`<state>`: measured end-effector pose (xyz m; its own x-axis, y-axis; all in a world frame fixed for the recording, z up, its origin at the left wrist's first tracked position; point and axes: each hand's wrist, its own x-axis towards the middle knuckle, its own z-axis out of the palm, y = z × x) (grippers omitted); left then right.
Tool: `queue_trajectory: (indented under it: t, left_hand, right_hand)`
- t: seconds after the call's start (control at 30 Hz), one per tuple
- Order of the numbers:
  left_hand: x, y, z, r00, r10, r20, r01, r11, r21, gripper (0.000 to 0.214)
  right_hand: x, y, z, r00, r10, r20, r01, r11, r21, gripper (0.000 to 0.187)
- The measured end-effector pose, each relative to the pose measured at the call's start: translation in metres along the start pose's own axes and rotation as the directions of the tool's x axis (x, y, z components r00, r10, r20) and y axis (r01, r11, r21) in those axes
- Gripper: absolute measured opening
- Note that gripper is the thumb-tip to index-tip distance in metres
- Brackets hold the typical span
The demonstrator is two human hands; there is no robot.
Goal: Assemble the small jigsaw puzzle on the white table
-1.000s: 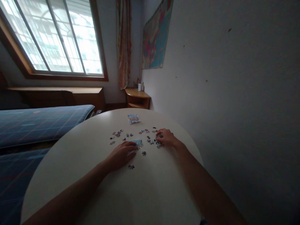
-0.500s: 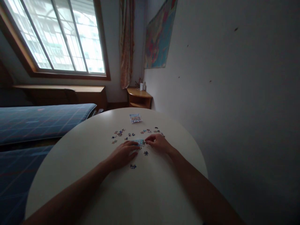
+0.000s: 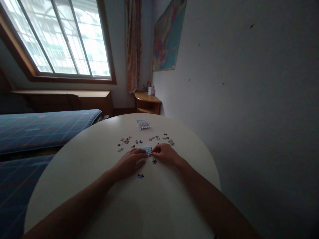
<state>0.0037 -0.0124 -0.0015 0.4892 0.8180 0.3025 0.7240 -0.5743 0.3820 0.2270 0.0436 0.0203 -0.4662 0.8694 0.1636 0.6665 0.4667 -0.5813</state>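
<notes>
Small colourful jigsaw pieces (image 3: 156, 138) lie scattered across the far middle of a round white table (image 3: 124, 205). A small joined patch of the puzzle (image 3: 147, 150) lies between my hands. My left hand (image 3: 130, 162) rests flat beside it, fingers stretched out and touching its left edge. My right hand (image 3: 164, 153) is curled, fingertips pinched at the patch's right edge on a piece too small to make out. Single loose pieces lie near my hands (image 3: 140, 176).
A small picture card (image 3: 143, 124) lies at the table's far side. A white wall runs close on the right. Blue checked beds (image 3: 45, 127) stand left, a wooden corner shelf (image 3: 147, 102) and a window (image 3: 62, 39) behind.
My right hand has left the loose pieces at the right and come left to the joined patch. My left hand has stayed in place.
</notes>
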Motion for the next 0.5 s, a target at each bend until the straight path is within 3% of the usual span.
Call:
queue_trajectory:
  t: [0.33, 0.5]
  left_hand:
    - [0.0, 0.001, -0.001, 1.0, 0.018, 0.001, -0.018, 1.0, 0.026, 0.031]
    - [0.001, 0.009, -0.002, 0.999, 0.023, 0.034, -0.026, 0.997, 0.076, 0.038]
  right_hand:
    - [0.001, -0.002, 0.002, 1.0, -0.004, -0.022, 0.003, 0.998, -0.068, 0.014]
    - [0.002, 0.013, -0.006, 0.993, -0.113, 0.013, 0.113, 0.994, -0.009, 0.014]
